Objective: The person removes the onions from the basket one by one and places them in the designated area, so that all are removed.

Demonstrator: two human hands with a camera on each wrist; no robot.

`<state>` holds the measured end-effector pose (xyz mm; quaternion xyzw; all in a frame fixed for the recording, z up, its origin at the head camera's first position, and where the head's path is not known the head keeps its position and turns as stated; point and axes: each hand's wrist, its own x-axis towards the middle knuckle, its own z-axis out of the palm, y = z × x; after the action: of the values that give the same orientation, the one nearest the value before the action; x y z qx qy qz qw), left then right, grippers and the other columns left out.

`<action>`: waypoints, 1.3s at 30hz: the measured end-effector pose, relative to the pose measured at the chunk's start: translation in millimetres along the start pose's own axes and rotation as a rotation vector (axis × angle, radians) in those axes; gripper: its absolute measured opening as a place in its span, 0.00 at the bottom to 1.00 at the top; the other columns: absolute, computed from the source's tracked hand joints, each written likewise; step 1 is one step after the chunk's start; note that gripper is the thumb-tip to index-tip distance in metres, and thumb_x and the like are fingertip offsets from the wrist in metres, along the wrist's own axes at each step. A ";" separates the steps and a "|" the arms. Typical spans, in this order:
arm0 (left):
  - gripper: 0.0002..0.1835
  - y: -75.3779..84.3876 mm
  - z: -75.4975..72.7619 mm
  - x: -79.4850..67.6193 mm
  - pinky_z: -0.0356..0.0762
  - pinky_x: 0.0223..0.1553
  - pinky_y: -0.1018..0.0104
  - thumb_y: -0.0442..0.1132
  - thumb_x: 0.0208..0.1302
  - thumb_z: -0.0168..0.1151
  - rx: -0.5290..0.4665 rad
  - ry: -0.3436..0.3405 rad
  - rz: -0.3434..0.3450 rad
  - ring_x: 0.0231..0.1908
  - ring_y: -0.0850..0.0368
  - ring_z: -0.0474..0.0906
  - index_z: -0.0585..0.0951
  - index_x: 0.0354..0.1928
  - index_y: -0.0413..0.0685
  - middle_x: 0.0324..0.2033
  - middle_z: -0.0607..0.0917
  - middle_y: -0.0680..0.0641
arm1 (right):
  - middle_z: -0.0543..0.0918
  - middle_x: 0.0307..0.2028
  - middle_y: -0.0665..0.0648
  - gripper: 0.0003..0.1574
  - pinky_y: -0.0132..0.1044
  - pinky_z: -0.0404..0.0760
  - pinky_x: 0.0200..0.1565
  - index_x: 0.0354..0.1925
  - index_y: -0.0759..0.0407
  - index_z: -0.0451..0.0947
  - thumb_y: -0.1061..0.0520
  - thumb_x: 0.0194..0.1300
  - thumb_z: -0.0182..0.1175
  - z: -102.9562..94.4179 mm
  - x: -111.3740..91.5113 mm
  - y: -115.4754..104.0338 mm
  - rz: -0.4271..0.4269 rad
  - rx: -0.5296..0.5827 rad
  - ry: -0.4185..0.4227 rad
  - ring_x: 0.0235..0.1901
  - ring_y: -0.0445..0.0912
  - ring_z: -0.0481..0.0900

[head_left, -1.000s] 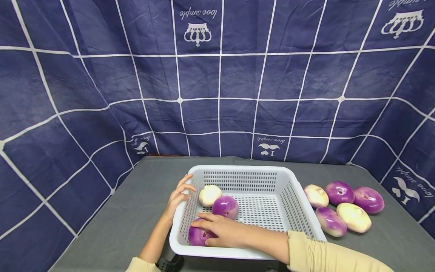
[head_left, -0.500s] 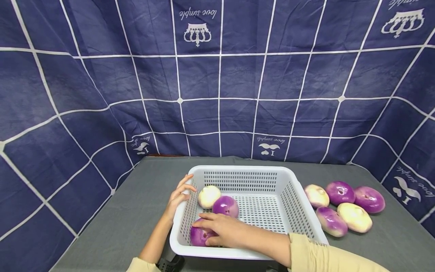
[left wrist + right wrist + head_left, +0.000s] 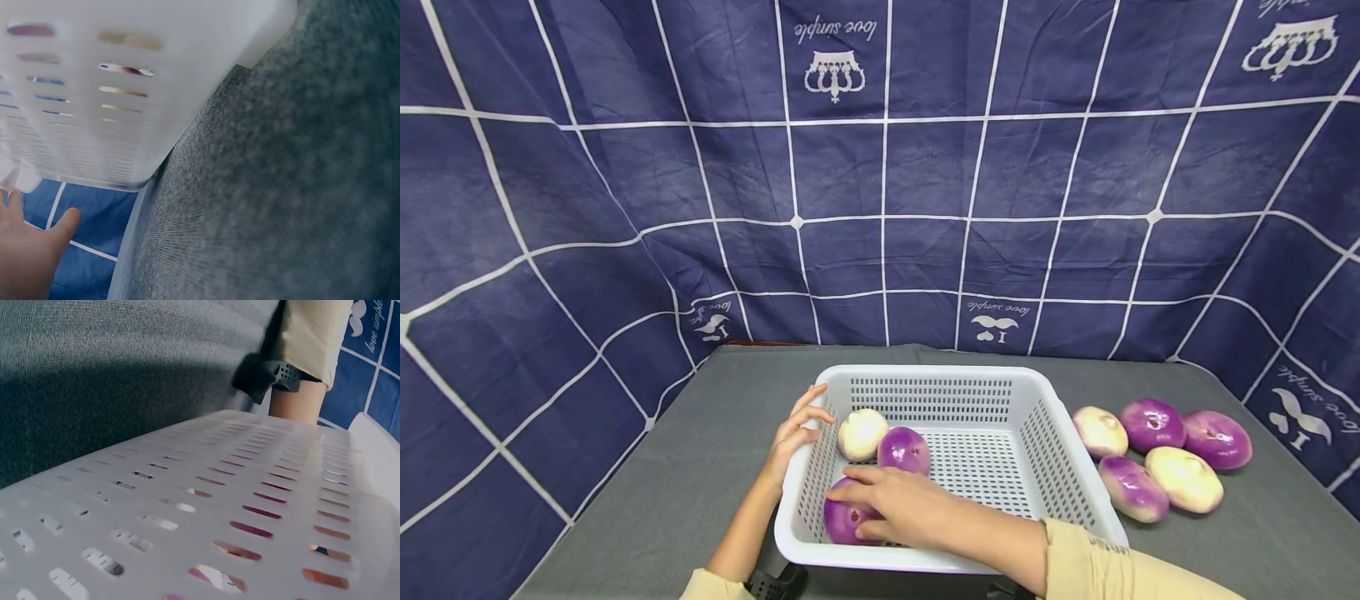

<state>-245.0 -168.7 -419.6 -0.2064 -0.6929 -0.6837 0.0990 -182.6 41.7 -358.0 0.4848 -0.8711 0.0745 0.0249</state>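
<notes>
A purple turnip [image 3: 844,518] lies in the front left corner of the white plastic basket [image 3: 977,560]. My right hand [image 3: 904,505] grips it, fingers over its top and thumb on its near right side. Just behind sit a second purple turnip [image 3: 905,450] and a pale turnip [image 3: 862,434], close together. On the basket's left rim my left hand [image 3: 788,442] rests with fingers spread and fairly straight. In the left wrist view that hand [image 3: 28,250] shows its thumb held away from the slotted wall. The right wrist view shows mostly basket wall [image 3: 206,506]; the right hand's fingers are hidden there.
To the right of the basket, several turnips [image 3: 1182,480], purple and pale, lie grouped on the grey cloth [image 3: 700,433]. A blue curtain [image 3: 925,167] with white lines hangs behind and at both sides.
The right hand and the turnip it grips have shifted slightly right. The second purple turnip has rolled a little right and back. The left hand stays on the rim.
</notes>
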 end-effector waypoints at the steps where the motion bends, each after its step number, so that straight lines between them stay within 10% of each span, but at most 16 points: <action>1: 0.16 -0.2 -0.1 -0.1 0.36 0.65 0.42 0.27 0.47 0.39 0.001 0.000 -0.002 0.70 0.49 0.32 0.69 0.36 0.20 0.66 0.56 0.39 | 0.72 0.59 0.53 0.29 0.40 0.78 0.48 0.57 0.38 0.70 0.47 0.56 0.60 -0.6 -0.3 -0.1 -0.003 -0.005 0.002 0.53 0.46 0.76; 24: 0.16 0.7 0.5 -0.2 0.35 0.65 0.44 0.28 0.47 0.40 0.017 0.006 -0.010 0.70 0.49 0.33 0.70 0.36 0.21 0.66 0.57 0.40 | 0.71 0.61 0.49 0.30 0.47 0.79 0.44 0.58 0.35 0.69 0.47 0.55 0.61 -33.2 -24.1 -7.5 0.128 0.100 0.016 0.56 0.49 0.74; 32: 0.16 1.8 0.0 -0.8 0.41 0.66 0.60 0.28 0.47 0.40 0.025 0.015 -0.026 0.70 0.51 0.33 0.71 0.37 0.22 0.66 0.57 0.41 | 0.69 0.62 0.53 0.31 0.49 0.78 0.45 0.59 0.38 0.68 0.48 0.55 0.60 -35.8 -37.5 -5.4 0.164 0.160 0.094 0.57 0.54 0.72; 39: 0.17 0.8 0.9 -0.3 0.33 0.65 0.41 0.27 0.46 0.40 0.009 0.019 -0.010 0.70 0.47 0.32 0.70 0.36 0.20 0.66 0.56 0.38 | 0.70 0.61 0.54 0.33 0.51 0.78 0.44 0.60 0.38 0.68 0.49 0.54 0.61 -36.9 -47.0 -3.7 0.181 0.149 0.188 0.55 0.56 0.74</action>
<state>-244.3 -167.8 -419.0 -0.1960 -0.6960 -0.6831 0.1030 -155.7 85.0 -326.6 0.3957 -0.8971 0.1858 0.0634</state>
